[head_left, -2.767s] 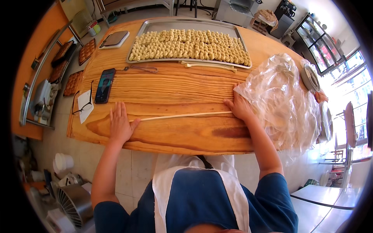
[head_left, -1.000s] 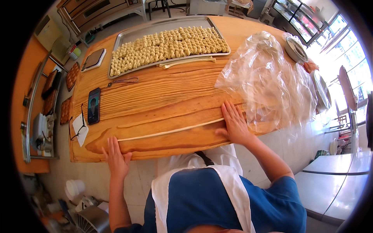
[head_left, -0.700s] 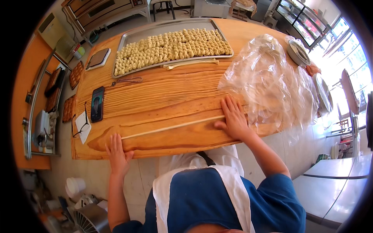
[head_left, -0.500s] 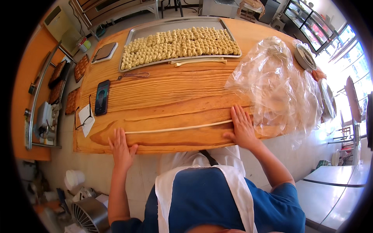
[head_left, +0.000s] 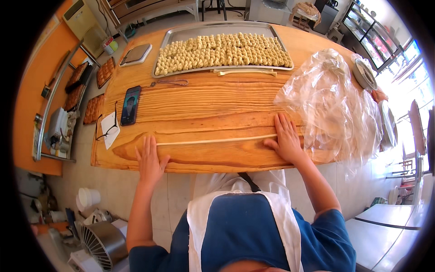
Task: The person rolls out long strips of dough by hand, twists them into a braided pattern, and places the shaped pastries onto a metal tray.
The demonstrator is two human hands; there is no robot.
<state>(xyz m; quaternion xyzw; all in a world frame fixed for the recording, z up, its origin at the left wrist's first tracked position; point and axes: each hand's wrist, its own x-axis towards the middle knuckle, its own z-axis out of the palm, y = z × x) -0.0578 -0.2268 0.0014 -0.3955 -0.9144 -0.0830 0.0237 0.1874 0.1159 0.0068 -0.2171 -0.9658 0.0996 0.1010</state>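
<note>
A long thin rope of dough [head_left: 215, 140] stretches across the near part of the wooden table [head_left: 204, 109]. My left hand [head_left: 151, 159] lies flat over its left end, fingers stretched forward. Over the right end rests my right hand [head_left: 287, 141], palm down, with the thumb spread inward. Both ends of the dough are hidden under the hands. Farther back, a metal tray [head_left: 190, 32] holds rows of small twisted dough pieces [head_left: 224, 51]. Two or so pale strips of dough [head_left: 247, 72] lie along the tray's near edge.
A crumpled clear plastic sheet [head_left: 333, 104] covers the table's right side, near a metal bowl [head_left: 364, 74]. At the left lie a phone [head_left: 131, 105], eyeglasses [head_left: 107, 131] on white paper, and a flat scale [head_left: 135, 55]. Trays of browned baked goods [head_left: 94, 109] stand beyond the left edge.
Both hands have slid slightly forward on the table with the dough rope still between them. The whole view has shifted a little, moving the tray and phone rightward in the picture.
</note>
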